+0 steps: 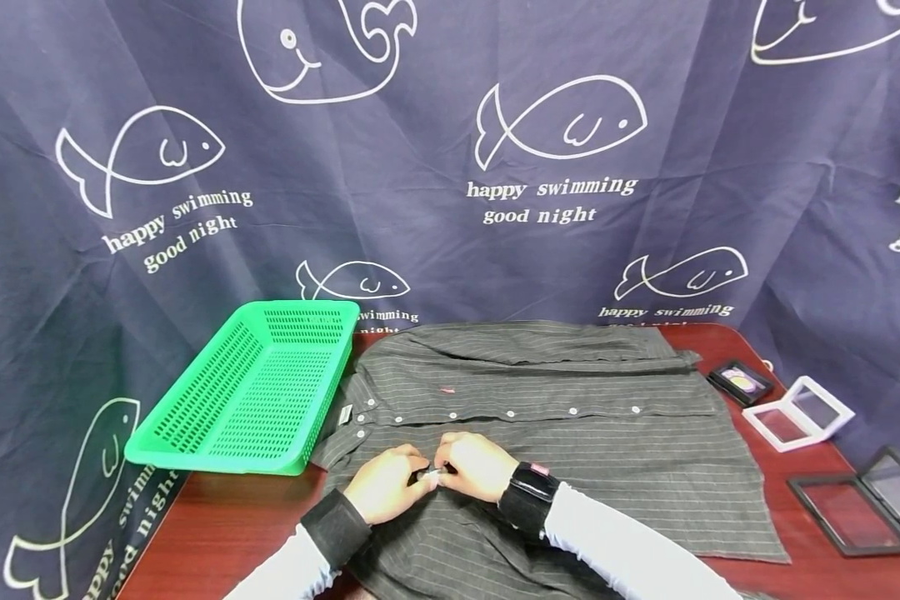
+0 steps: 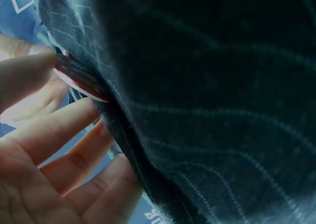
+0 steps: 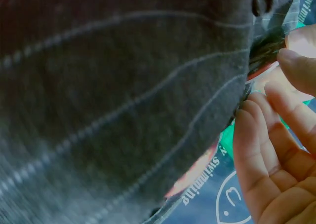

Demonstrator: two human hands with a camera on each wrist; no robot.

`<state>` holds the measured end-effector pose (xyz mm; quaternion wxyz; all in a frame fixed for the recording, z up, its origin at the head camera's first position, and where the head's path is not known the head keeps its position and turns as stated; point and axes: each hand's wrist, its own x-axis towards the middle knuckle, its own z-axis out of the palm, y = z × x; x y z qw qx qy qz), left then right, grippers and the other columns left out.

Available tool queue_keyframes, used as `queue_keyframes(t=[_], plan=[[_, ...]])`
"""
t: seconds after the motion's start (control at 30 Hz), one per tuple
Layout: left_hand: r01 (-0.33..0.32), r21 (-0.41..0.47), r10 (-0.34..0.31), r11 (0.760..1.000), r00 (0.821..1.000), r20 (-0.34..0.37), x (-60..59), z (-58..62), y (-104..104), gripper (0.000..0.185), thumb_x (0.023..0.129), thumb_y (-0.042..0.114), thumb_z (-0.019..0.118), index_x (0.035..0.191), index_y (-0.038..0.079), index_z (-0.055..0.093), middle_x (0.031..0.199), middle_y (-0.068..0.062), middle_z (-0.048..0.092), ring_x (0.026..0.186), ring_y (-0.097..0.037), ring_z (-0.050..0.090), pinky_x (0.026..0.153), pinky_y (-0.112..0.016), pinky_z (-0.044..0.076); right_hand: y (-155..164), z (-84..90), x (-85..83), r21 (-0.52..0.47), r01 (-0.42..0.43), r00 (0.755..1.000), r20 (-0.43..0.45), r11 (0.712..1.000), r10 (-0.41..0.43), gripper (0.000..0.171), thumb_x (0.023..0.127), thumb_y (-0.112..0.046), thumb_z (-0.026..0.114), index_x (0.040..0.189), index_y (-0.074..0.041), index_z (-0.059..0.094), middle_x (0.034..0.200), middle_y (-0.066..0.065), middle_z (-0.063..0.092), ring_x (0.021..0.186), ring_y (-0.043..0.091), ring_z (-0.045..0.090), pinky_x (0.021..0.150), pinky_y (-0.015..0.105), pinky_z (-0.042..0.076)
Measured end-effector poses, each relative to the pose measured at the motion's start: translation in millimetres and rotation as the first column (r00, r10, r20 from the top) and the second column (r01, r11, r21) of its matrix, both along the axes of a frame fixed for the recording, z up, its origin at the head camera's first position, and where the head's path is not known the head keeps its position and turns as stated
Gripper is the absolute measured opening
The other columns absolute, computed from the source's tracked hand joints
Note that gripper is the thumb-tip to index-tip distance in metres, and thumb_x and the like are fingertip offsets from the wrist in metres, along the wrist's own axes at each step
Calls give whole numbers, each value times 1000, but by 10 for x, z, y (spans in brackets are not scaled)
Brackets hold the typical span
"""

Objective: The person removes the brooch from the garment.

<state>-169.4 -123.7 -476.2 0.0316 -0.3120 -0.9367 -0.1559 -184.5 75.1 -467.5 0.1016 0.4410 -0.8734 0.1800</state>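
Note:
A dark grey pinstriped shirt (image 1: 570,467) with a row of white buttons lies spread on the table, its collar to the left. At its near chest part, my left hand (image 1: 390,487) and right hand (image 1: 476,467) meet fingertip to fingertip. Between them they pinch a small thin disc (image 2: 81,81), dark on the side seen, with a pale and reddish curved rim. It lies against a raised fold of the shirt. From the right wrist, only the disc's edge (image 3: 261,72) shows beside the thumb; its face is hidden.
A green plastic basket (image 1: 318,433) stands on the left of the red-brown table (image 1: 210,521). At the right edge lie a black case (image 1: 740,382) with a round yellow-purple piece, an open white frame (image 1: 795,417) and an open black frame (image 1: 855,512). A patterned cloth (image 1: 435,167) hangs behind.

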Motion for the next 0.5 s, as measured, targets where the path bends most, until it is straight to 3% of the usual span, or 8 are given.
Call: queue_keyframes(t=[0.27, 0.5], plan=[[21, 25, -19, 999, 999, -45, 4, -26, 9, 25, 89, 28, 69, 104, 9, 75, 98, -2, 68, 85, -16, 67, 73, -32, 55, -39, -52, 11, 13, 5, 998, -64, 1000, -4, 15, 77, -21, 80, 71, -15, 67, 71, -5, 55, 63, 4, 46, 60, 18, 41], [9, 9, -8, 1000, 998, -56, -38, -65, 17, 22, 82, 26, 75, 100, 13, 75, 93, 3, 67, 79, -13, 64, 68, -29, 52, -68, -88, 27, 84, 53, 994, -99, 995, -44, 16, 74, -21, 80, 68, -18, 65, 70, -8, 51, 63, 6, 47, 59, 22, 44]])
